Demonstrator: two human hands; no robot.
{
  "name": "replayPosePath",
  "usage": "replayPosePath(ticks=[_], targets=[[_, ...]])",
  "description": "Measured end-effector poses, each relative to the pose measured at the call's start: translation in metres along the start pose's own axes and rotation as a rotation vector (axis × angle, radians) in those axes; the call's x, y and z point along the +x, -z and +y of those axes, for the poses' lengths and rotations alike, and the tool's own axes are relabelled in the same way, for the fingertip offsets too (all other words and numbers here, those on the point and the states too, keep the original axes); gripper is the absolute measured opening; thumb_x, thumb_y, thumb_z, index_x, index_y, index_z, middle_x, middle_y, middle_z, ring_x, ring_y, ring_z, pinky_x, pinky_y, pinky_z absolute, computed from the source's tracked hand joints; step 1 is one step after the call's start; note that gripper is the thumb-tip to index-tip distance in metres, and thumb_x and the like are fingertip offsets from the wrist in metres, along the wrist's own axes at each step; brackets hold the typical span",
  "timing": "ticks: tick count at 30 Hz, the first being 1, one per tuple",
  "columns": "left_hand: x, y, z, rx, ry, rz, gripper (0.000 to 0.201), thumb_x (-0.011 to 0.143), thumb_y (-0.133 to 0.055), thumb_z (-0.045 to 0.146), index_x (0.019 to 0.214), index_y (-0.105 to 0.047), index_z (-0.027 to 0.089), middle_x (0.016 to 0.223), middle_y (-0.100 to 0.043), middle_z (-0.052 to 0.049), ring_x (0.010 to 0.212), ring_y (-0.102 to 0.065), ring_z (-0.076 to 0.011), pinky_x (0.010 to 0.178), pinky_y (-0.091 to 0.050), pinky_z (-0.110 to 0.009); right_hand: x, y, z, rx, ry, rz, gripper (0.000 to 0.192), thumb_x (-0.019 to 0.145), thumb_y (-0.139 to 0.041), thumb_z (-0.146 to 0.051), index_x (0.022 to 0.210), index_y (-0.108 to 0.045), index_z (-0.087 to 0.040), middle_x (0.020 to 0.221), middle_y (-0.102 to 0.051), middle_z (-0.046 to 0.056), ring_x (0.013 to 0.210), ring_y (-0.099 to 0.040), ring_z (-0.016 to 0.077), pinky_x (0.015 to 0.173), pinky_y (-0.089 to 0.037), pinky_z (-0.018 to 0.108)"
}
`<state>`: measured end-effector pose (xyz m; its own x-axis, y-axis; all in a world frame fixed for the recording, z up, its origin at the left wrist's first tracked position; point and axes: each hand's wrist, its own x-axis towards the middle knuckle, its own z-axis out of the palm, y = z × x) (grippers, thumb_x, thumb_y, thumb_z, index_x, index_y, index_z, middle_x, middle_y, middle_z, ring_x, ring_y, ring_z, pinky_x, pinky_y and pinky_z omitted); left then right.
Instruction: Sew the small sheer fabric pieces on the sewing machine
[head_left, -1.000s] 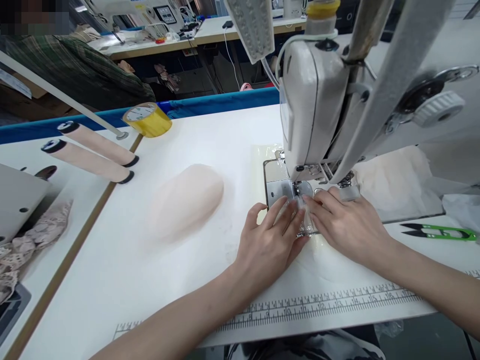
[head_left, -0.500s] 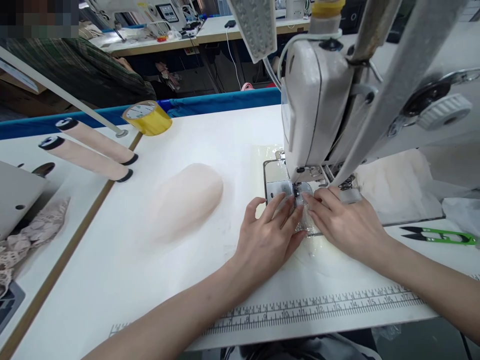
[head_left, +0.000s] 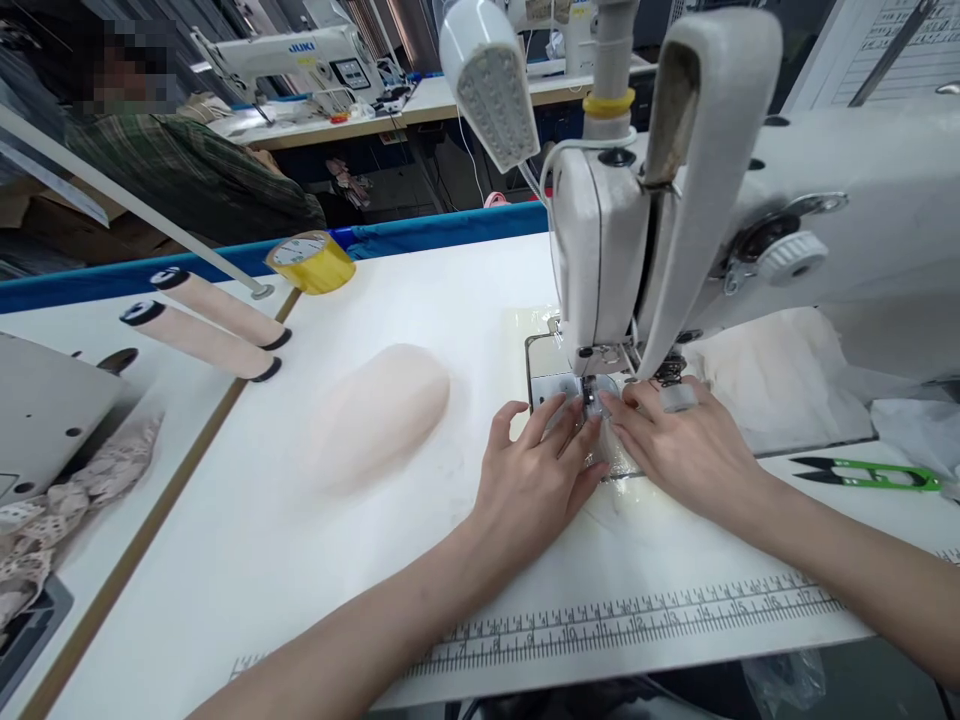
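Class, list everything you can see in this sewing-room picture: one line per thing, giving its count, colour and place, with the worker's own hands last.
sewing machine: 1, white, on the table, right of centre
sheer piece: 1, clear-pale, under the fingertips by the needle
folded fabric: 1, pale pink, left of the hands
white cloth: 1, behind the right hand
thread snips: 1, green and black, far right
tape roll: 1, yellow, table's far edge
thread cones: 2, pale pink, lying at left
lace: 1 heap, beige, far left
printed ruler: 1, along the table's near edge
another person: 1, plaid sleeve, back left
left hand: flat on the sheer piece
right hand: flat on the sheer piece
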<state>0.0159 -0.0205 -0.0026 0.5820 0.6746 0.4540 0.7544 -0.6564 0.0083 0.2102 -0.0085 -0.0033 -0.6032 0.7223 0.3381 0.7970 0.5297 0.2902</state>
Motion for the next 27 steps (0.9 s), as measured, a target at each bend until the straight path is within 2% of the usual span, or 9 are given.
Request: replayPosePath(ticks=[8,12,15,18,21,24,27], targets=[[0.003,-0.005,-0.003,0.011,0.011,-0.007,0.030,0.093,-0.050,0.031,0.119,-0.061,0.019,0.120,-0.065,-0.008,0.118,-0.054,-0.0241,0.096,-0.031,-0.044,0.006,-0.002,0.003,0.014,-0.031,-0.053,0.035,0.098,-0.038,-0.027,0.119,-0.064,-0.016,0.097,-0.067,0.012,0.083,-0.056,0.0219,0.076,-0.033,0.037],[0.002,0.001,-0.002,0.021,0.008,-0.002,0.031,0.093,-0.051,0.033,0.120,-0.059,0.020,0.124,-0.063,-0.008,0.116,-0.054,-0.0248,0.095,-0.031,-0.044,0.004,0.004,0.007,0.081,-0.050,-0.048,0.032,0.097,-0.039,-0.025,0.113,-0.066,-0.017,0.095,-0.067,0.011,0.083,-0.058,0.0220,0.079,-0.035,0.038],[0.000,0.015,-0.004,0.010,0.004,-0.036,0.028,0.092,-0.052,0.034,0.114,-0.062,0.021,0.118,-0.066,-0.006,0.100,-0.059,-0.0231,0.085,-0.035,-0.040,-0.001,0.019,0.012,0.301,-0.068,-0.090,0.024,0.094,-0.046,-0.025,0.101,-0.069,-0.020,0.093,-0.067,0.006,0.077,-0.059,0.0191,0.074,-0.039,0.035],[0.000,0.029,-0.011,-0.110,-0.097,-0.230,0.029,0.088,-0.056,0.043,0.105,-0.064,0.020,0.109,-0.067,-0.005,0.083,-0.061,-0.0184,0.072,-0.036,-0.034,-0.005,0.034,0.017,0.675,-0.002,-0.320,0.018,0.084,-0.061,-0.038,0.096,-0.066,-0.025,0.097,-0.064,0.000,0.069,-0.059,0.0145,0.058,-0.038,0.027],[0.003,0.034,-0.017,-0.175,-0.173,-0.346,0.020,0.094,-0.048,0.032,0.096,-0.064,0.019,0.105,-0.066,-0.004,0.073,-0.060,-0.0136,0.067,-0.037,-0.031,-0.007,0.042,0.020,0.859,0.023,-0.500,0.012,0.087,-0.055,-0.035,0.087,-0.062,-0.024,0.094,-0.063,0.000,0.067,-0.058,0.0135,0.054,-0.036,0.025],[0.008,0.034,-0.017,-0.226,-0.081,-0.358,0.026,0.098,-0.037,0.021,0.090,-0.061,0.017,0.094,-0.066,-0.003,0.065,-0.056,-0.0124,0.063,-0.039,-0.028,-0.005,0.043,0.024,0.986,-0.113,-0.546,0.019,0.093,-0.044,-0.029,0.083,-0.058,-0.022,0.078,-0.064,-0.001,0.066,-0.058,0.0137,0.058,-0.039,0.025],[0.015,0.036,-0.013,-0.289,0.036,-0.400,0.021,0.097,-0.040,0.022,0.091,-0.059,0.016,0.083,-0.064,-0.002,0.065,-0.054,-0.0139,0.061,-0.041,-0.027,-0.003,0.041,0.027,1.064,-0.258,-0.519,0.023,0.095,-0.039,-0.032,0.086,-0.057,-0.022,0.066,-0.061,-0.002,0.059,-0.057,0.0130,0.055,-0.039,0.024]])
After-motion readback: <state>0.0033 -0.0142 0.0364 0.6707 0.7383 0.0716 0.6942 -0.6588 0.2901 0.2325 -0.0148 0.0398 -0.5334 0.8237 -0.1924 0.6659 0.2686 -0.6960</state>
